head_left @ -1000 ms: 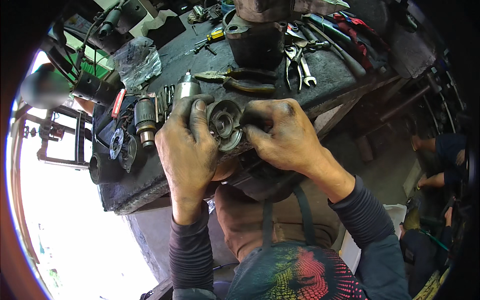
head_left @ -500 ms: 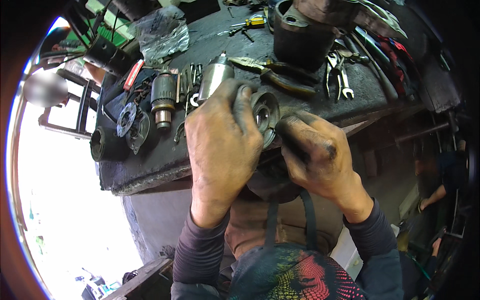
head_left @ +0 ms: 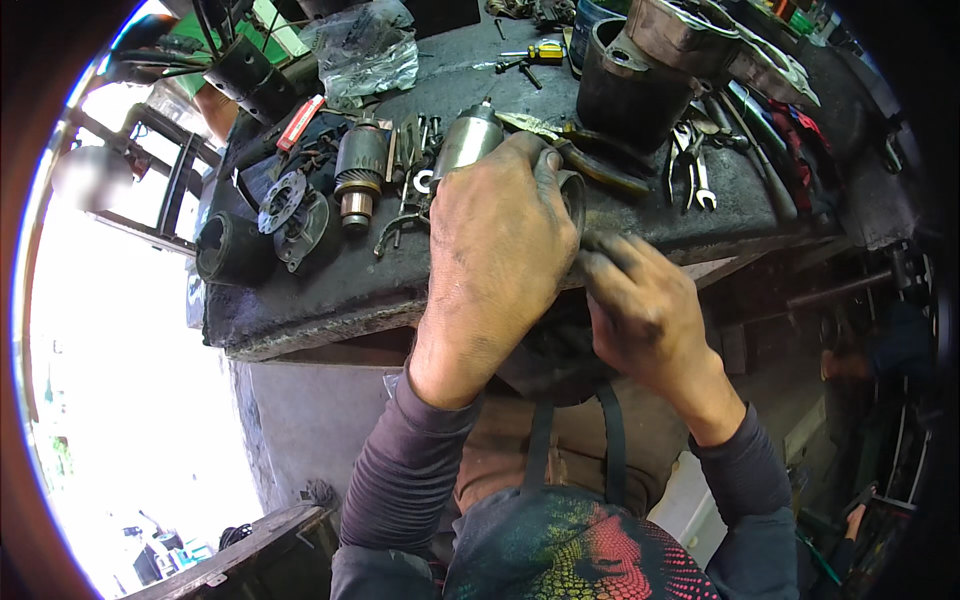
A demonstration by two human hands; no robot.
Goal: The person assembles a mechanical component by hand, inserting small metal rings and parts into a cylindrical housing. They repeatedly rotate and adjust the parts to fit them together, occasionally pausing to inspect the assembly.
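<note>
My left hand [head_left: 505, 235] is closed around a round metal housing [head_left: 574, 203], and its back hides most of the part. Only the rim shows, past the thumb. Just right of that rim, my right hand [head_left: 645, 310] has its fingers curled in a pinch; what they grip, if anything, is hidden. Behind my left hand stands a silver cylinder [head_left: 468, 140], a solenoid by its look. Left of it lie a motor armature [head_left: 360, 170] with a copper end and a metal fork lever [head_left: 398, 228].
Pliers [head_left: 600, 165] lie beyond my hands, before a dark metal housing [head_left: 630, 95]. Wrenches [head_left: 702, 185] rest to the right. Far back are a yellow screwdriver [head_left: 545, 53] and a plastic bag [head_left: 365, 50]. At left sit a flat round plate [head_left: 284, 202] and a black cylinder [head_left: 228, 248].
Both hands shift slightly right in the picture as the whole view moves. My left hand has turned with the housing, so its ringed face no longer shows.
</note>
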